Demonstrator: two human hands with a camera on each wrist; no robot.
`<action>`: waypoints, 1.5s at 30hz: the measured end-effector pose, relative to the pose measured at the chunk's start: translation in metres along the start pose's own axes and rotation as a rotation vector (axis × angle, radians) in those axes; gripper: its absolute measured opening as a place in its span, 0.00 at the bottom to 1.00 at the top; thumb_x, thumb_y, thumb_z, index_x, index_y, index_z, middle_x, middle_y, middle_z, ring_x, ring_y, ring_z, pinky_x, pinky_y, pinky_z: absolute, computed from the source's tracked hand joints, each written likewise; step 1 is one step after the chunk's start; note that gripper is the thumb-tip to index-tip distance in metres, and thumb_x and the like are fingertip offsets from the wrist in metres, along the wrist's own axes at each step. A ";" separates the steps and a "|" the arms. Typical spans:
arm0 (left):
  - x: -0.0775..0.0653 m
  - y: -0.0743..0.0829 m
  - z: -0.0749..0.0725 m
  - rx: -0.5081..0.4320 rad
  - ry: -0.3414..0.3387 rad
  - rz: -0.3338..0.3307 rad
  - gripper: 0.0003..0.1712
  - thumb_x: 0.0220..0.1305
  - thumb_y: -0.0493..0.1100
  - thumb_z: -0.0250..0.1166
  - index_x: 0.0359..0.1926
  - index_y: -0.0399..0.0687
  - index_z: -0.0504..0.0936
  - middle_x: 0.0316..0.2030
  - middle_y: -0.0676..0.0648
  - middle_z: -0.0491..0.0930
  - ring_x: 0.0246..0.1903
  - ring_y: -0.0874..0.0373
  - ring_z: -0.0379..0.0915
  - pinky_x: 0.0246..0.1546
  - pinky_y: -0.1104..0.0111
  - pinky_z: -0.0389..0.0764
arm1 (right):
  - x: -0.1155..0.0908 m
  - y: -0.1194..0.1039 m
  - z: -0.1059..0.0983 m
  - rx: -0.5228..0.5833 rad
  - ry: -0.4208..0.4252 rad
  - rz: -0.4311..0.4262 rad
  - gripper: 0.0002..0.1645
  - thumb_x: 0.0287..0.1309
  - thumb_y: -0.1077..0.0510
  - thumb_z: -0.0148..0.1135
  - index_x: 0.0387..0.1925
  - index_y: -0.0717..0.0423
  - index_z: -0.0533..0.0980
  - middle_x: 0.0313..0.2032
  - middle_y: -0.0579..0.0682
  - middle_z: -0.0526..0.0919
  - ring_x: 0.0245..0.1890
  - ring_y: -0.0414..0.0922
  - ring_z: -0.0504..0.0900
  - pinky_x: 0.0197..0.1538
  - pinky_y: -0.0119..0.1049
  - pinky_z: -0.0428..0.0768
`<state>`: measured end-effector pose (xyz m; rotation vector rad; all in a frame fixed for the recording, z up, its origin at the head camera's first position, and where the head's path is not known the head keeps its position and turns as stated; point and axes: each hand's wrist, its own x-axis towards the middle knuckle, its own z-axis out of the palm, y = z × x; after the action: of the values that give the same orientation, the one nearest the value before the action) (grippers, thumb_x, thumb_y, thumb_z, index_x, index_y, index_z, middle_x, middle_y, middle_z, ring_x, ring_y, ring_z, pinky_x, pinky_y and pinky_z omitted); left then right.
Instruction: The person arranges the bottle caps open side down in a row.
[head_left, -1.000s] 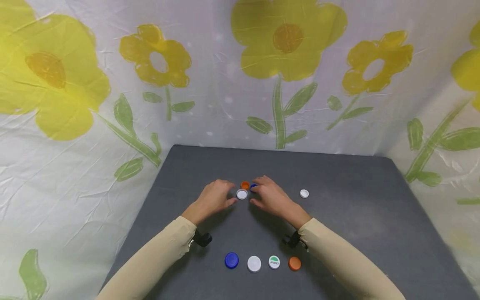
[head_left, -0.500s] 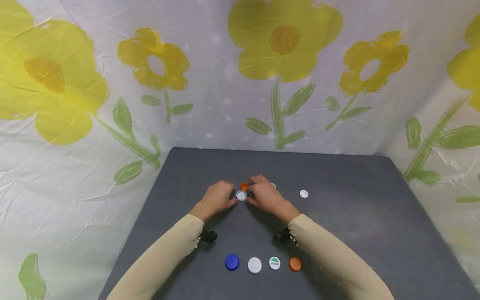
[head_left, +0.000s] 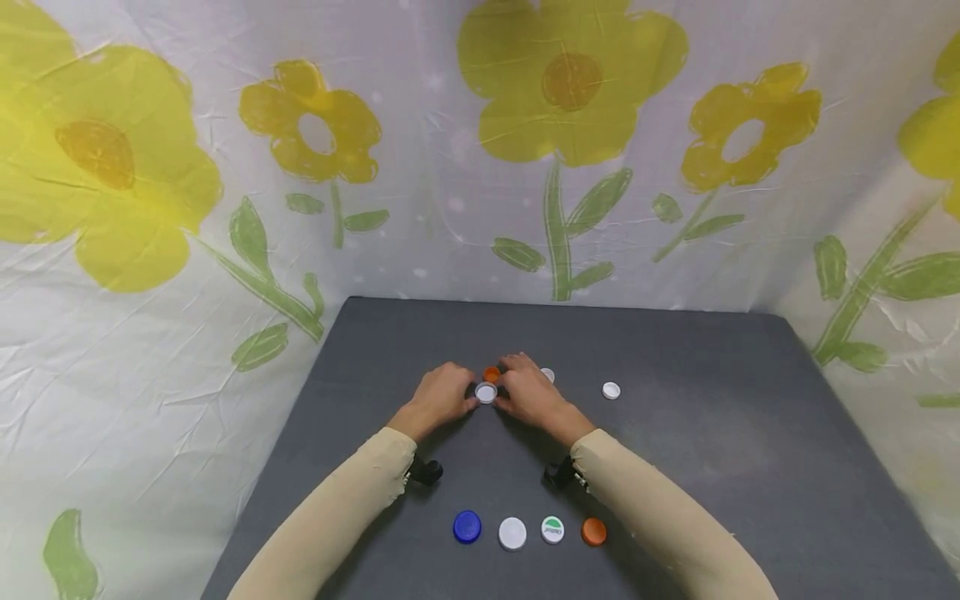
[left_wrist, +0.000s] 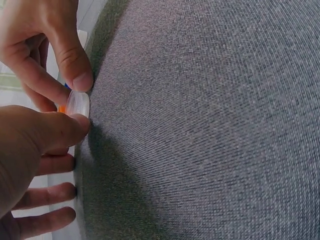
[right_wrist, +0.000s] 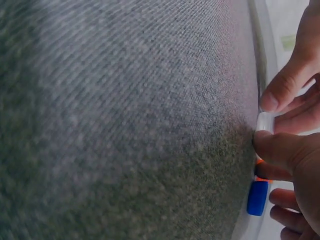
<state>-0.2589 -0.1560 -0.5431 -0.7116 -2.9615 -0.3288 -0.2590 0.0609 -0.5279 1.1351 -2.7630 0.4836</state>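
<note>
In the head view, a white bottle cap [head_left: 486, 392] lies hollow side up between both hands. My left hand [head_left: 441, 393] pinches its left edge with thumb and index finger. On the other side my right hand [head_left: 529, 392] pinches the right edge the same way. Seen from the left wrist, the two thumbs press the ribbed side of the cap [left_wrist: 79, 104] from opposite ends. An orange cap [head_left: 491, 374] sits just behind it. The right wrist view also shows a blue cap [right_wrist: 257, 198] by the right fingers; the right hand hides it in the head view.
Behind the right hand a white cap [head_left: 548, 375] partly shows, with another white cap [head_left: 611, 390] farther right. Along the near side of the dark table [head_left: 712, 442] lie a blue cap [head_left: 467, 527], a white cap [head_left: 512, 534], a green-and-white cap [head_left: 552, 529] and an orange cap [head_left: 594, 532].
The right hand has moved left from beside the blue cap onto the white cap, covering the blue one and uncovering a white one behind. The left hand has closed in on the white cap.
</note>
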 end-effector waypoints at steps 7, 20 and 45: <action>-0.006 0.016 -0.015 0.016 -0.015 -0.032 0.09 0.64 0.46 0.82 0.36 0.51 0.90 0.35 0.47 0.90 0.38 0.47 0.88 0.37 0.49 0.86 | 0.001 0.000 0.002 -0.028 0.008 -0.020 0.12 0.64 0.57 0.81 0.44 0.61 0.91 0.61 0.64 0.86 0.68 0.61 0.82 0.78 0.62 0.70; -0.017 0.022 -0.026 0.014 -0.004 0.020 0.12 0.66 0.49 0.81 0.46 0.51 0.93 0.40 0.48 0.93 0.42 0.49 0.87 0.44 0.51 0.88 | -0.012 -0.006 -0.010 0.025 0.050 -0.026 0.15 0.64 0.57 0.80 0.47 0.63 0.90 0.63 0.66 0.85 0.69 0.61 0.81 0.79 0.61 0.68; -0.050 0.055 -0.068 -0.053 0.169 0.211 0.18 0.61 0.47 0.85 0.50 0.49 0.94 0.45 0.50 0.94 0.45 0.52 0.87 0.46 0.57 0.90 | -0.058 -0.028 -0.057 0.045 0.179 -0.090 0.20 0.58 0.55 0.85 0.49 0.59 0.91 0.67 0.64 0.83 0.72 0.64 0.79 0.80 0.60 0.68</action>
<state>-0.1874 -0.1456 -0.4723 -0.9422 -2.6994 -0.4286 -0.1989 0.0994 -0.4799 1.1581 -2.5493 0.6077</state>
